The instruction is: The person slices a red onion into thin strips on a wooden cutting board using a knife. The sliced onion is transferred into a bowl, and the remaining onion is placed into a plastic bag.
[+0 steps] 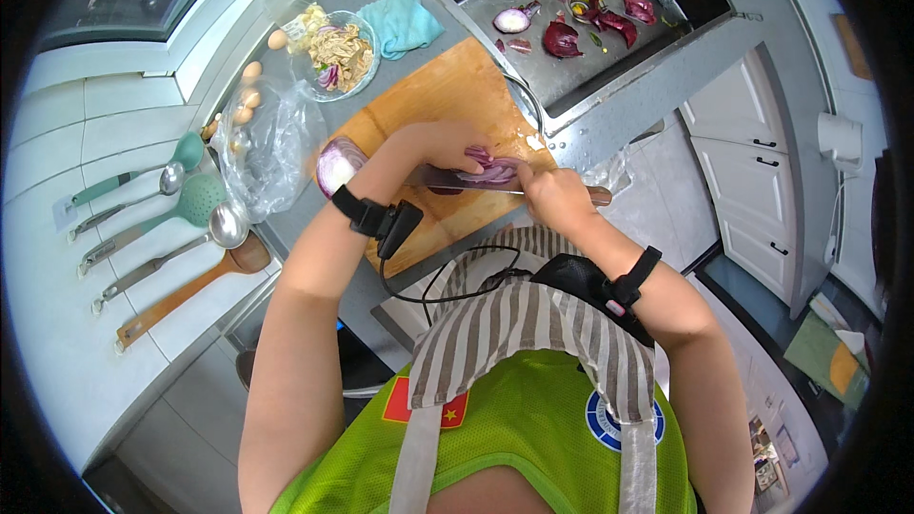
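My right hand (560, 198) is closed around the wooden handle (600, 195) of a kitchen knife. Its blade (493, 189) points left, edge-on along the near side of a pile of sliced red onion (496, 168). The fingers of my left hand (453, 146) hold these slices against the wooden cutting board (457, 86); the palm side is hidden. A halved red onion (341, 165) rests at the board's left edge, beside my left forearm. Purple onion lies partly hidden under the blade.
Behind the board stand a glass bowl (374, 64) of food pieces and a turquoise cloth (403, 21). A clear plastic bag (268, 150) and several eggs (251, 71) lie left. Onion skins (562, 39) litter the sink's metal surface (528, 71). Utensils, including a wooden turner (193, 285), hang left.
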Demonstrator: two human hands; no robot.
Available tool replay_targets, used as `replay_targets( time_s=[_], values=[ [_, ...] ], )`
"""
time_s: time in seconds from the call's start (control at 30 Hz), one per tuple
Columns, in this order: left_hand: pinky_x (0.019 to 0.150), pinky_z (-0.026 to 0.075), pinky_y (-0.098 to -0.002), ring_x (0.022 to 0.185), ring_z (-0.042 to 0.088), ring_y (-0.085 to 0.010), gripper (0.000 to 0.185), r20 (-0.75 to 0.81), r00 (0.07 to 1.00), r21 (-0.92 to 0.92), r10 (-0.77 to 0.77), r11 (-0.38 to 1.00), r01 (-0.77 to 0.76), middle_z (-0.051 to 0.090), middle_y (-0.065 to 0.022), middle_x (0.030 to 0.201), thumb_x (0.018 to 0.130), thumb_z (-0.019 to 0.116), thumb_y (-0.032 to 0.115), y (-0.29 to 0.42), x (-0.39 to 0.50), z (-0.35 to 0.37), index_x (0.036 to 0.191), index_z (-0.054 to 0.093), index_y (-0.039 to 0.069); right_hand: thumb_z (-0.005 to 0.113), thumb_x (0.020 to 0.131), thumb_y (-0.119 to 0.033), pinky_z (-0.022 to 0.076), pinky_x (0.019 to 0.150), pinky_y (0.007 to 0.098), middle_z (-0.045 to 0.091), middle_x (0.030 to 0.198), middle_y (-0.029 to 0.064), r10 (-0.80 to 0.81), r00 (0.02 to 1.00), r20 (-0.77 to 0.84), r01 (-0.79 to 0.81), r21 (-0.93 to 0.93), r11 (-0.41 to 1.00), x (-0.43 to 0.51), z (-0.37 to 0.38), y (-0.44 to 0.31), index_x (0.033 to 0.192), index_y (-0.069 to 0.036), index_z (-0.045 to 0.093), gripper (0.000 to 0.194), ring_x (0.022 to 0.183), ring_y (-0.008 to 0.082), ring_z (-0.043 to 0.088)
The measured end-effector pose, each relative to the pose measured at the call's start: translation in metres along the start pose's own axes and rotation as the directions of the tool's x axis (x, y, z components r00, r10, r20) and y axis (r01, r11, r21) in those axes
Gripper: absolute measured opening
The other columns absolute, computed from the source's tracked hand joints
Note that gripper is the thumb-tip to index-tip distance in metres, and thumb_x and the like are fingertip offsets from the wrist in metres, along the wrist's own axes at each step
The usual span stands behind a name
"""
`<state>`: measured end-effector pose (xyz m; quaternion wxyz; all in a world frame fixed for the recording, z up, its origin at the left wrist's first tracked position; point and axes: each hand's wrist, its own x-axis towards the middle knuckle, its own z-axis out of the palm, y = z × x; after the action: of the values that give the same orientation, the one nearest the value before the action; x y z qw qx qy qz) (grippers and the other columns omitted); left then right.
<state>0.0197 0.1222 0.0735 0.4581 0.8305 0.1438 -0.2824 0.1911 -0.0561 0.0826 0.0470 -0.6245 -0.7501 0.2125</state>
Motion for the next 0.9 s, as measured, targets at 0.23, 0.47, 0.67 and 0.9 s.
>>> replay_targets(
  time_s=[0.23,0.47,0.67,0.9],
  values=[
    [0.091,0.042,-0.0406,0.105,0.053,-0.0313,0.035,-0.339,0.941,0.009,0.019,1.0,-0.017,0.059,-0.0119,0.105,0.085,0.064,0.028,0.015,-0.071,-0.003,0.115,0.061,0.01,0.055,0.076,-0.006,0.0504,0.046,0.0399,0.06,0.056,0.0127,-0.209,0.957,-0.2,0.195,-0.085,0.977,0.026,-0.032,-0.019,0.078,-0.003,0.052,0.005,0.051,0.029,0.063],
    [0.093,0.041,-0.0377,0.103,0.054,-0.0301,0.031,-0.621,0.784,0.076,-0.005,0.995,0.067,0.059,-0.0111,0.107,0.084,0.067,0.023,0.001,-0.145,-0.057,0.113,0.061,0.012,0.057,0.075,-0.008,0.0492,0.043,0.0366,0.061,0.06,0.0097,-0.481,0.833,-0.273,0.369,-0.373,0.851,0.116,-0.1,-0.045,0.085,-0.006,0.055,0.011,0.051,0.0255,0.063],
    [0.094,0.041,-0.0361,0.106,0.054,-0.0286,0.033,-0.846,0.53,-0.085,-0.06,0.996,-0.023,0.059,-0.0123,0.106,0.084,0.067,0.021,-0.057,-0.161,-0.089,0.116,0.061,0.012,0.057,0.077,-0.009,0.0514,0.048,0.0382,0.063,0.06,0.0108,-0.633,0.768,-0.098,0.472,-0.581,0.663,0.221,-0.148,-0.061,0.083,-0.005,0.057,0.008,0.055,0.0277,0.065],
    [0.097,0.042,-0.0314,0.116,0.053,-0.0185,0.046,-0.839,0.361,-0.544,-0.408,0.659,-0.52,0.058,-0.0077,0.129,0.095,0.057,0.033,-0.119,-0.134,-0.059,0.131,0.054,0.005,0.057,0.077,-0.01,0.0524,0.051,0.0399,0.064,0.06,0.0121,-0.633,0.755,0.171,0.571,-0.647,0.505,0.297,-0.146,-0.08,0.083,-0.005,0.061,0.009,0.058,0.0292,0.067]
  ],
)
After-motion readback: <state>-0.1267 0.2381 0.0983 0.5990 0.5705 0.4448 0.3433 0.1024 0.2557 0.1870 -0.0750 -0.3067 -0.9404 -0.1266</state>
